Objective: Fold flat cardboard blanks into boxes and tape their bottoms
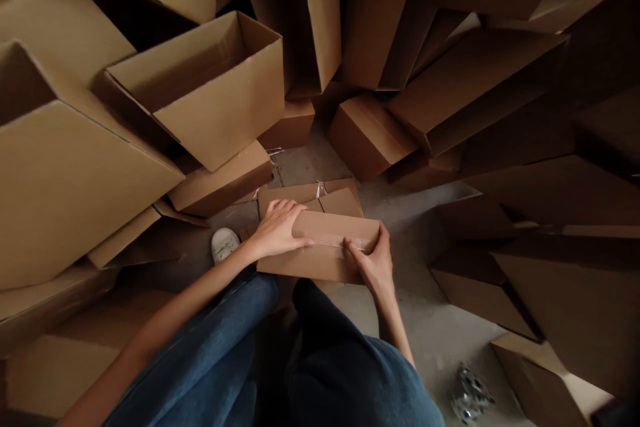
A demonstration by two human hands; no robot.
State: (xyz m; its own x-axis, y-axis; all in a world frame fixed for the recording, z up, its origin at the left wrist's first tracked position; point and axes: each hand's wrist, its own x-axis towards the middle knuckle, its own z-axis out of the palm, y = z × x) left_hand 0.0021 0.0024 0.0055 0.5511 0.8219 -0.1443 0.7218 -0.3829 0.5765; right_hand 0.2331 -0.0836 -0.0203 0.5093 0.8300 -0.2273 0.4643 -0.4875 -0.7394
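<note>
A small brown cardboard box (305, 262) is in front of my knees, with a strip of clear tape along the seam facing up. My left hand (280, 230) lies over the box's left end, its thumb along the seam and its fingers over the far edge. Gripping the right end is my right hand (374, 263), with the thumb on the taped seam and the fingers around the side. Beyond the box, partly covered by it, more brown cardboard (345, 203) with flaps rests on the floor.
Open cardboard boxes crowd around, including a tall one (225, 103) at the upper left and a large one (75, 193) at the left. More boxes (370, 137) stand ahead and to the right. On the concrete floor (425, 320) lies a shiny, metallic-looking object (470, 395). A white shoe (225, 244) shows near my left forearm.
</note>
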